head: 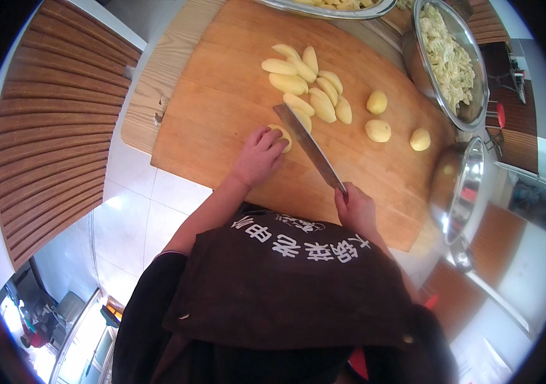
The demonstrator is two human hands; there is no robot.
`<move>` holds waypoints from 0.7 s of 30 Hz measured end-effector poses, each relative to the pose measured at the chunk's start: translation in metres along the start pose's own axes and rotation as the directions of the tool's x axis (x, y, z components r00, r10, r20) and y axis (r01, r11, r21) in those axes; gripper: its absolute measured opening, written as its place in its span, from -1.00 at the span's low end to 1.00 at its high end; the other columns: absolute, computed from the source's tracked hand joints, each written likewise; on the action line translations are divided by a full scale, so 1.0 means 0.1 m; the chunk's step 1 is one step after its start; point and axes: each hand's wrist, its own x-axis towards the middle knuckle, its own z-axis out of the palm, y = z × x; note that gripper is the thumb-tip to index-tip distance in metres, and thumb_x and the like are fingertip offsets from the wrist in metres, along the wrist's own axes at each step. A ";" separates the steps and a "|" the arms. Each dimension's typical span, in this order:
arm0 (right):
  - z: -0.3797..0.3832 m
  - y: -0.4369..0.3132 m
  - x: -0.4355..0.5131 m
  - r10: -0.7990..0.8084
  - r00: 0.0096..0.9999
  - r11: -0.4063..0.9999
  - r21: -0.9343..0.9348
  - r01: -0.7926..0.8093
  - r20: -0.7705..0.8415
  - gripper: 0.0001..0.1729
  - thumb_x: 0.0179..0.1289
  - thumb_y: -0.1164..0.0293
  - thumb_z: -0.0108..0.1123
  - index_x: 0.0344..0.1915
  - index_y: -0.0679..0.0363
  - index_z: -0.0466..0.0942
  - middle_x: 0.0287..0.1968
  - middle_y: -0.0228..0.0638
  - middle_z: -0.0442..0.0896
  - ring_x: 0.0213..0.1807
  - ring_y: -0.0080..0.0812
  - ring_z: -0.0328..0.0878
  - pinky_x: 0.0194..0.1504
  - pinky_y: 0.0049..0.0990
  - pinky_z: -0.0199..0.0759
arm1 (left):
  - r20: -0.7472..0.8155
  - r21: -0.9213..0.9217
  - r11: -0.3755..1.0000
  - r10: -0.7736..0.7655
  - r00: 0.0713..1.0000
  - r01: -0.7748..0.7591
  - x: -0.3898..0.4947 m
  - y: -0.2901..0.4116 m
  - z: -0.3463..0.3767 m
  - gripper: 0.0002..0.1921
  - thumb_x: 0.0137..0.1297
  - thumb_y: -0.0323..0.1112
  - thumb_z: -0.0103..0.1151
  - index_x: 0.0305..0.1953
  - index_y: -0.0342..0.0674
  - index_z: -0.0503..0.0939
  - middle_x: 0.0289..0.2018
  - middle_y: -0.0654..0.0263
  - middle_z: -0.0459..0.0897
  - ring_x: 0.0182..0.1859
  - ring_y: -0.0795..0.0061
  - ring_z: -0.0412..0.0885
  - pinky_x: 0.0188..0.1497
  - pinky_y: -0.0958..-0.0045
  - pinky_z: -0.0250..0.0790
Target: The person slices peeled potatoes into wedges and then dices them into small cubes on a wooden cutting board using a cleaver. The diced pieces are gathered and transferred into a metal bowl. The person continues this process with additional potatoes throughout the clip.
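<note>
My left hand (pixel 261 156) rests its curled fingers on a peeled potato (pixel 287 139), pressing it to the wooden cutting board (pixel 215 101). The fingers cover part of this potato, so whether it is whole or halved I cannot tell. In my right hand (pixel 358 207) is the handle of a kitchen cleaver (pixel 309 149). Its blade slants up and left, with the far end close to the potato pieces. Several cut potato pieces (pixel 322 105) lie in a loose group beyond the blade. Three peeled potatoes (pixel 377 131) that look whole sit to their right.
At the far edge stands a metal bowl (pixel 369 13) of cut potatoes. A steel basin (pixel 438 93) of pale chopped vegetable is at the right, with another steel bowl (pixel 470 192) nearer. A long-handled ladle (pixel 465 261) lies lower right. The board's near edge meets my apron (pixel 292 288).
</note>
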 end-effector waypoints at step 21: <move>-0.02 0.09 -0.05 -0.099 0.993 0.993 -0.054 0.103 0.064 -0.86 0.20 0.32 0.14 -0.39 0.13 0.44 -0.53 -0.22 0.53 -0.55 -0.11 0.53 -0.52 -0.24 0.43 | -0.107 0.023 1.000 -0.011 0.994 0.014 -0.15 0.03 0.03 -0.65 -0.02 -0.43 0.24 -0.11 -0.18 0.53 -0.04 0.18 0.44 0.07 0.12 0.37 0.13 0.22 0.28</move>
